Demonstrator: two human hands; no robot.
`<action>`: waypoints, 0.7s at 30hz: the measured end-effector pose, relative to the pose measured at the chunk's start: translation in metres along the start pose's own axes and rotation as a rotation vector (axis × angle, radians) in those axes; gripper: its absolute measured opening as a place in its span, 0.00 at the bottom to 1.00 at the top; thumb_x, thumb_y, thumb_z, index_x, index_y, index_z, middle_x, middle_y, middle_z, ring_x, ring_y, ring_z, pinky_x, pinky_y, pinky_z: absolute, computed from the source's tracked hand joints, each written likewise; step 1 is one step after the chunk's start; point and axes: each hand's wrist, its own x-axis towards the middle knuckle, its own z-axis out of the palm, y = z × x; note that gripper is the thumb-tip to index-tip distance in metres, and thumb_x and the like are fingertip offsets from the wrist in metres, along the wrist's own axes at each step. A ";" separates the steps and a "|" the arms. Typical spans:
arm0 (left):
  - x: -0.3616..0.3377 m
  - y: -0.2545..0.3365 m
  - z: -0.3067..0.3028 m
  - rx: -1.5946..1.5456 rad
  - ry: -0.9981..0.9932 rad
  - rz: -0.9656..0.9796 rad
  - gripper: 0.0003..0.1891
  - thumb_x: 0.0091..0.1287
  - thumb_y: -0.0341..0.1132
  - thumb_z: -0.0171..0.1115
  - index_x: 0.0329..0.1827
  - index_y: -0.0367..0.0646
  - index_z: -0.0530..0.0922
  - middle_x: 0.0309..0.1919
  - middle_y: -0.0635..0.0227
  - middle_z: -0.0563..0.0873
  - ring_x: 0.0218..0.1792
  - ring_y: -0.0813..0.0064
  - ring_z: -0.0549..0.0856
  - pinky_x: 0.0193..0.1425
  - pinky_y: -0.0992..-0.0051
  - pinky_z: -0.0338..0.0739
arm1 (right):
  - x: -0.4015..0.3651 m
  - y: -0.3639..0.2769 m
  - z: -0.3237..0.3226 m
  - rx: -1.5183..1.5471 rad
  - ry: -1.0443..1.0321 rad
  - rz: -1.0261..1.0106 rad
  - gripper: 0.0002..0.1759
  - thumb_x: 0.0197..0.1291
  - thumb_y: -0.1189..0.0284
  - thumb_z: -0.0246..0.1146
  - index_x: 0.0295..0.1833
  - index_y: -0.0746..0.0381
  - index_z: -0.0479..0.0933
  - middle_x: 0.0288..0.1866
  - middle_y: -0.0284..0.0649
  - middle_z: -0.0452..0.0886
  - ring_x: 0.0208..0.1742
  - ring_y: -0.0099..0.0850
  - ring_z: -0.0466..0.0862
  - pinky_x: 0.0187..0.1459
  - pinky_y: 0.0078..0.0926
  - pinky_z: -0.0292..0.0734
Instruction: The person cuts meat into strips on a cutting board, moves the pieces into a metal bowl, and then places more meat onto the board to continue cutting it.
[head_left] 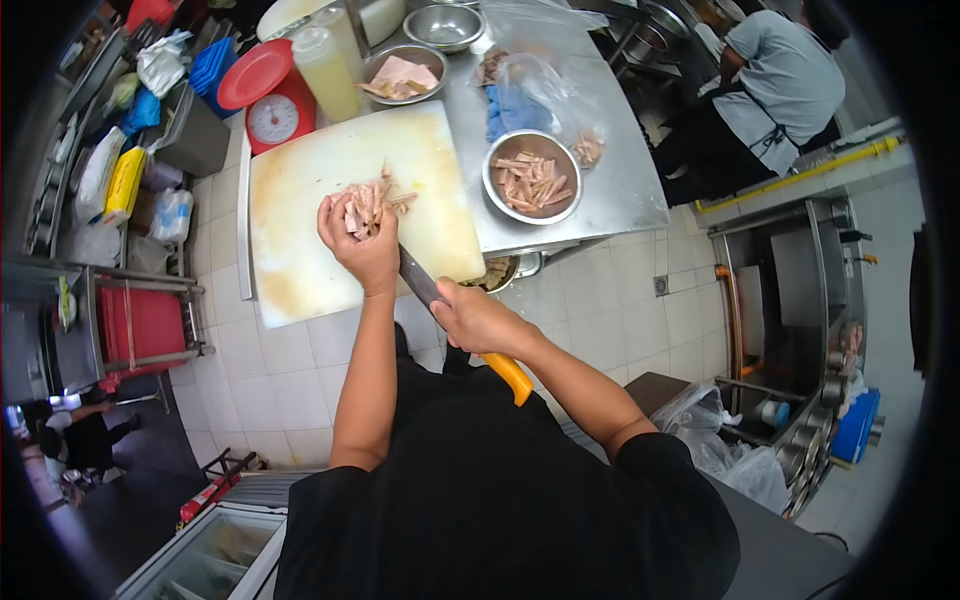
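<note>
My left hand (362, 250) is curled around a pile of pale pink meat strips (368, 203) on the white cutting board (300, 180). My right hand (478, 318) grips a knife (420, 279) with a yellow-orange handle. Its dark blade slants up toward my left hand, and the tip is hidden there. Right of the board, a steel bowl (487, 197) holds more cut strips. Behind the board, another steel bowl (437, 90) contains larger meat pieces.
A red scale (275, 118) and an oil bottle (325, 80) stand behind the board. Plastic bags (535, 90) and a blue cloth (510, 115) lie on the steel table (625, 185). Below its front edge is a pot (497, 273). Another person (785, 75) stands at the upper right.
</note>
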 end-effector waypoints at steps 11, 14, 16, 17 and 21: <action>-0.038 0.102 0.115 -0.325 -0.296 0.056 0.26 0.52 0.32 0.77 0.55 0.39 0.79 0.61 0.53 0.75 0.66 0.55 0.74 0.70 0.61 0.70 | -0.076 0.021 -0.059 0.050 0.431 0.151 0.13 0.75 0.66 0.51 0.46 0.67 0.66 0.25 0.58 0.80 0.24 0.51 0.84 0.32 0.49 0.78; -0.057 0.109 0.148 -0.344 -0.368 -0.035 0.23 0.54 0.34 0.75 0.53 0.37 0.80 0.58 0.53 0.78 0.61 0.54 0.78 0.68 0.62 0.72 | -0.090 0.022 -0.075 0.091 0.468 0.315 0.13 0.75 0.66 0.50 0.46 0.67 0.66 0.25 0.58 0.81 0.21 0.49 0.83 0.30 0.47 0.78; -0.059 0.103 0.159 -0.306 -0.452 -0.040 0.23 0.55 0.34 0.74 0.53 0.37 0.80 0.55 0.53 0.81 0.59 0.53 0.80 0.67 0.62 0.73 | -0.092 0.034 -0.080 0.068 0.478 0.340 0.12 0.75 0.67 0.49 0.46 0.68 0.66 0.26 0.58 0.82 0.20 0.48 0.83 0.28 0.46 0.79; -0.060 0.098 0.163 -0.262 -0.530 -0.045 0.23 0.55 0.34 0.74 0.54 0.36 0.80 0.53 0.53 0.83 0.56 0.53 0.82 0.66 0.61 0.74 | -0.093 0.039 -0.081 0.046 0.504 0.378 0.12 0.75 0.67 0.49 0.47 0.68 0.67 0.27 0.59 0.82 0.21 0.48 0.83 0.29 0.47 0.79; -0.058 0.087 0.170 -0.207 -0.625 0.051 0.20 0.62 0.31 0.65 0.58 0.36 0.80 0.54 0.50 0.85 0.58 0.48 0.80 0.64 0.57 0.73 | -0.091 0.064 -0.081 -0.056 0.588 0.376 0.13 0.75 0.67 0.49 0.47 0.68 0.67 0.27 0.54 0.80 0.22 0.46 0.82 0.29 0.44 0.79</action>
